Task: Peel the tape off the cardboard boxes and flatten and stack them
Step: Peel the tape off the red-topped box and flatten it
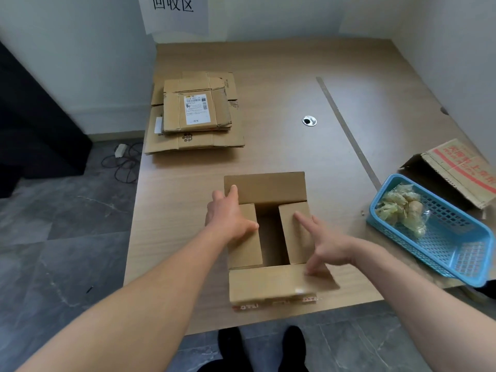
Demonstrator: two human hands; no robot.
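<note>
1. Head view, nearest first: black shoes (233,342) on grey floor tiles just below the front edge of the table (268,76). Both bare forearms reach forward over that edge.
2. Left hand (230,216): fingers straight and loosely spread, laid over the left side of the open box (271,280). Thumb lies on the left inner flap, and a fingertip touches the far flap. Not pinching anything.
3. Right hand (326,242): fingers splayed wide. Index tip is on the right inner flap, thumb is down on the near flap. Flat contact, no grip.
4. The box sits on the table near the front edge, between the hands. Near flap is folded out toward the person, with red-and-white tape (273,304) along its outer edge. Far flap stands up. The two inner flaps lie roughly level with a gap between them. Inside is dark, can't tell the contents.
5. Right of the box: blue basket (456,253) holding a wad of crumpled clear tape (400,208).
6. Just behind the basket: red-printed carton (456,167) lying on its side, open mouth facing left.
7. Mid-table: metal cable grommet (309,121).
8. Far left of the table: stack of flattened boxes (193,140). The top one has a white shipping label (196,109).
9. On the wall behind: paper sign (173,12) with printed characters.
</note>
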